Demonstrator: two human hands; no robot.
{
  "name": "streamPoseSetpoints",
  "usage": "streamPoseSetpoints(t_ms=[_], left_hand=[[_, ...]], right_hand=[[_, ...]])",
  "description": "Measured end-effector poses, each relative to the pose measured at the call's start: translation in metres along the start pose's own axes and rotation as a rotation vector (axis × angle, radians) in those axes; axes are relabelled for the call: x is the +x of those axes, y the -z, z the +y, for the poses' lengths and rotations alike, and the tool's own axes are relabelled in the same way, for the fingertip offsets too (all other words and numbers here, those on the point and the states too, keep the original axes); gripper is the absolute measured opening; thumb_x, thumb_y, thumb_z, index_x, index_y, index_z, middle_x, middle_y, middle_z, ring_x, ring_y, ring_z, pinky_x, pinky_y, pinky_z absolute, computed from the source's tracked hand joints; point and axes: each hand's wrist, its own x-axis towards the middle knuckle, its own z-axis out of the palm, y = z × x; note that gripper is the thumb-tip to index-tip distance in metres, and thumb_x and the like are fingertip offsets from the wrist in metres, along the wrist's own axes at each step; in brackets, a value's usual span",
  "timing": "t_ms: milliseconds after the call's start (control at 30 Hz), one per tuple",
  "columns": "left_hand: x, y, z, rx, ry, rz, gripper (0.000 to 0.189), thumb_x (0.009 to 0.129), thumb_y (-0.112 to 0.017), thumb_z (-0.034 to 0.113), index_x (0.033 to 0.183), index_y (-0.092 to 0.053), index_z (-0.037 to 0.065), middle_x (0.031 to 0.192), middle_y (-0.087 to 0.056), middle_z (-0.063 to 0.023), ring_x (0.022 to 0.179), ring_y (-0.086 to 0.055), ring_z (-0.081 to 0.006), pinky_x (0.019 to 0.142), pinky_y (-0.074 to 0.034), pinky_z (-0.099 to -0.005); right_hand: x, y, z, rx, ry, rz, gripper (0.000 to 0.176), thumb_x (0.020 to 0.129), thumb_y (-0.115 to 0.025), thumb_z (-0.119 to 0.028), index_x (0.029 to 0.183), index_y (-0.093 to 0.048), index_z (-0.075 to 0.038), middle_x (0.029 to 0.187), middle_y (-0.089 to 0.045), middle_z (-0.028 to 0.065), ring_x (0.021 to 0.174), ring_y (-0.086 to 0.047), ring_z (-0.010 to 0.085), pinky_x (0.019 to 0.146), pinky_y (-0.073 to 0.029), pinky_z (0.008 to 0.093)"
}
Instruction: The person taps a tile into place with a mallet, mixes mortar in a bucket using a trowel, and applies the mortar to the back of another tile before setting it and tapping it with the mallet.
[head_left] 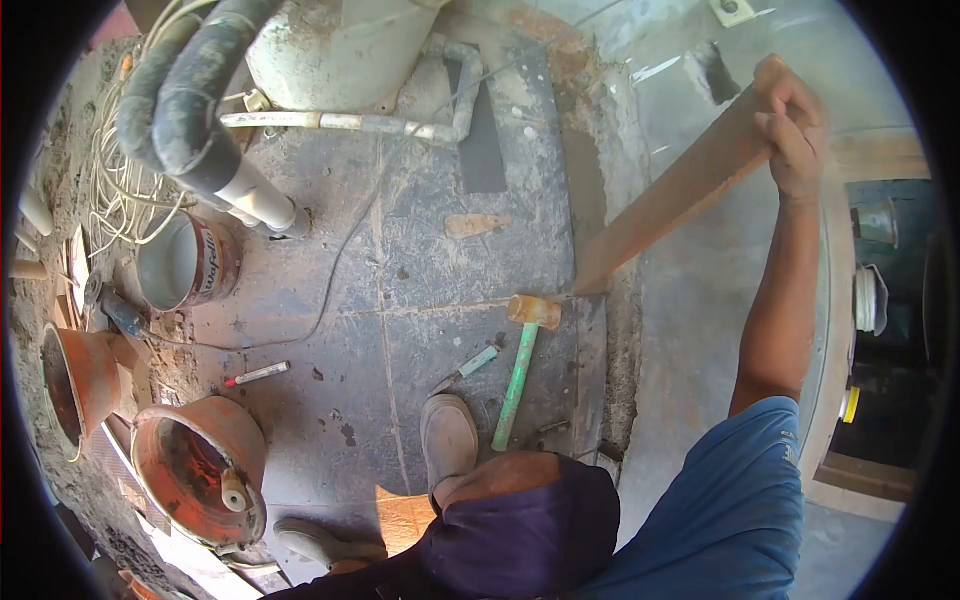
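My right hand (795, 125) is closed on the upper end of a long brown board (690, 185) at the upper right. The board slants down to the left, its lower end at the floor edge beside the wall. My left hand is out of view. On the tiled floor near my shoe lie a mallet (520, 370) with a green handle and a small tool (468, 368) with a pale green handle. A wooden wedge (477, 226) rests farther up the floor.
Orange buckets (200, 470) and a round tin (190, 262) stand at the left. Thick pipes (205, 110), coiled cable (120, 190) and a large pale container (335, 50) occupy the upper left. A marker (258, 374) lies on the floor. A framed opening (835, 330) is at the right.
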Motion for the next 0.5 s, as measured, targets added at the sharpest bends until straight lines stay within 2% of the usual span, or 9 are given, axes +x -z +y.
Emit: streamPoseSetpoints(t_ms=[33,100,167,233,300,333,400,433,500], left_hand=[[0.018,0.011,0.042,-0.099,0.032,0.027,0.041,0.086,-0.077,0.015,0.119,-0.061,-0.005,0.110,-0.066,-0.0194,0.092,-0.067,-0.0270,0.074,-0.058,-0.0386],[0.032,0.004,0.051,-0.501,-0.046,0.131,0.036,0.089,-0.072,0.008,0.121,-0.060,-0.005,0.115,-0.065,-0.0190,0.094,-0.066,-0.0249,0.075,-0.059,-0.0363],[0.048,0.012,0.097,-0.495,-0.295,0.110,0.050,0.089,-0.072,0.010,0.133,-0.054,-0.003,0.115,-0.065,-0.0194,0.094,-0.066,-0.0277,0.075,-0.060,-0.0349],[0.051,0.011,0.139,-0.580,-0.202,0.100,0.040,0.085,-0.068,0.029,0.108,-0.057,-0.002,0.110,-0.057,-0.0102,0.098,-0.058,-0.0270,0.089,-0.044,-0.0364],[0.067,0.040,0.180,-0.694,-0.385,-0.019,0.046,0.083,-0.072,0.032,0.112,-0.060,-0.002,0.104,-0.062,-0.0171,0.101,-0.058,-0.0321,0.093,-0.043,-0.0389],[0.077,0.052,0.194,-0.834,-0.447,-0.102,0.049,0.076,-0.073,0.028,0.110,-0.060,-0.004,0.110,-0.059,-0.0209,0.109,-0.056,-0.0368,0.098,-0.040,-0.0427],[0.099,0.054,0.213,-1.111,-0.533,-0.148,0.052,0.076,-0.074,0.031,0.112,-0.059,-0.004,0.113,-0.060,-0.0192,0.111,-0.056,-0.0323,0.100,-0.040,-0.0419],[0.112,0.050,0.219,-1.362,-0.524,-0.347,0.055,0.078,-0.074,0.033,0.117,-0.059,-0.002,0.118,-0.060,-0.0165,0.114,-0.056,-0.0271,0.101,-0.040,-0.0413],[0.133,0.019,0.225,-1.793,-0.590,-0.757,0.082,0.083,-0.068,0.061,0.136,-0.048,0.002,0.135,-0.054,-0.0150,0.127,-0.050,-0.0271,0.109,-0.035,-0.0426]], right_hand=[[0.006,0.011,-0.022,0.046,0.110,0.058,0.021,0.067,-0.055,-0.011,0.071,-0.035,-0.007,0.075,-0.036,0.0042,0.075,-0.035,0.0165,0.068,-0.031,0.0301],[0.017,0.025,-0.069,0.081,0.262,0.129,0.020,0.066,-0.054,-0.011,0.070,-0.035,-0.008,0.076,-0.038,0.0052,0.078,-0.036,0.0178,0.072,-0.031,0.0310],[0.035,0.023,-0.121,0.450,0.435,0.279,0.020,0.066,-0.055,-0.014,0.070,-0.036,-0.010,0.075,-0.038,0.0058,0.079,-0.037,0.0201,0.075,-0.031,0.0334],[0.057,0.018,-0.168,0.508,0.582,0.332,0.017,0.066,-0.053,-0.012,0.070,-0.037,-0.012,0.073,-0.039,0.0050,0.080,-0.039,0.0205,0.080,-0.034,0.0340],[0.088,0.007,-0.207,0.867,0.842,0.243,0.018,0.077,-0.058,-0.022,0.074,-0.047,-0.008,0.074,-0.046,0.0066,0.081,-0.045,0.0219,0.081,-0.040,0.0353],[0.104,-0.006,-0.232,0.873,0.891,0.250,0.018,0.077,-0.058,-0.022,0.074,-0.047,-0.008,0.074,-0.046,0.0066,0.081,-0.045,0.0219,0.081,-0.040,0.0353],[0.136,-0.036,-0.282,1.241,1.028,0.079,0.016,0.077,-0.058,-0.024,0.077,-0.054,-0.009,0.077,-0.050,0.0022,0.087,-0.048,0.0222,0.098,-0.039,0.0410],[0.151,-0.045,-0.309,1.293,1.075,0.069,0.016,0.077,-0.058,-0.024,0.077,-0.054,-0.009,0.077,-0.050,0.0022,0.087,-0.048,0.0222,0.098,-0.039,0.0410],[0.184,-0.078,-0.375,1.380,1.177,-0.095,0.014,0.080,-0.066,-0.021,0.075,-0.056,-0.013,0.074,-0.058,0.0013,0.082,-0.059,0.0167,0.100,-0.046,0.0396]])
